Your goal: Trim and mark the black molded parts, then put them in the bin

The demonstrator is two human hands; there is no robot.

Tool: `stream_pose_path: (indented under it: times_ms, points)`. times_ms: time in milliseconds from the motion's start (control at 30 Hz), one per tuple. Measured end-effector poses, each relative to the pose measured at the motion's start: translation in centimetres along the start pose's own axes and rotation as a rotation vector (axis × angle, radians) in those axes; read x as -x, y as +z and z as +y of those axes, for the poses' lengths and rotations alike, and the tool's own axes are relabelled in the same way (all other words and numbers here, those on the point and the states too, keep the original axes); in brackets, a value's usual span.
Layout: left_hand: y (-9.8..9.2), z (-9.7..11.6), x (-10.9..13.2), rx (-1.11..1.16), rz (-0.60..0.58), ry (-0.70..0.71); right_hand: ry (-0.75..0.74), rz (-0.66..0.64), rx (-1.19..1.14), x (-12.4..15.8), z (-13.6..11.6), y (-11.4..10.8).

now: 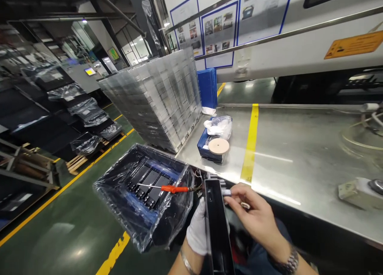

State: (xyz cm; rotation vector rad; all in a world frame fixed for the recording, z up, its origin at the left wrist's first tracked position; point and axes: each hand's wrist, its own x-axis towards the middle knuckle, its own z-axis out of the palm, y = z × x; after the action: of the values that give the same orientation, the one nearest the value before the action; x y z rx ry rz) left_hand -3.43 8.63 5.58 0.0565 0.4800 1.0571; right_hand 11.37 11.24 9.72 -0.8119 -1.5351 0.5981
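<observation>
white glove (196, 227), black casing (218, 227)

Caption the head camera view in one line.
White-gloved left hand holds a black casing; bare right hand pinches its top end.

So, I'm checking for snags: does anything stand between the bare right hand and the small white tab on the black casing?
Nothing visible does. The fingertips of the right hand touch the white tab at the upper end of the black casing, which the white-gloved left hand holds from behind.
</observation>
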Motion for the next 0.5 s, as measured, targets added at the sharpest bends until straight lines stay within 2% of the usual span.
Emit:
stream_pose_path:
  times_ms: [100, 200, 367, 433, 500]
  points:
    - [1.1, -0.4, 0.1, 0.003, -0.075, -0.104, -0.028, -0.033, 0.029, -0.5, -0.3, 0.0]
    - [2.3, -0.2, 0.6, -0.037, -0.085, -0.125, -0.037, -0.114, 0.062, -0.9, -1.2, -0.9]
    - [3.9, 0.6, 0.8, -0.165, -0.158, -0.181, 0.1, -0.411, 0.099, -2.1, -3.0, -3.9]
    - [4.4, 0.6, 0.8, -0.163, -0.158, -0.19, 0.061, -0.458, 0.161, -2.9, -3.0, -5.5]
    - [4.7, 0.2, 0.7, -0.165, -0.126, -0.232, -0.055, -0.436, 0.282, -3.9, -2.6, -7.0]
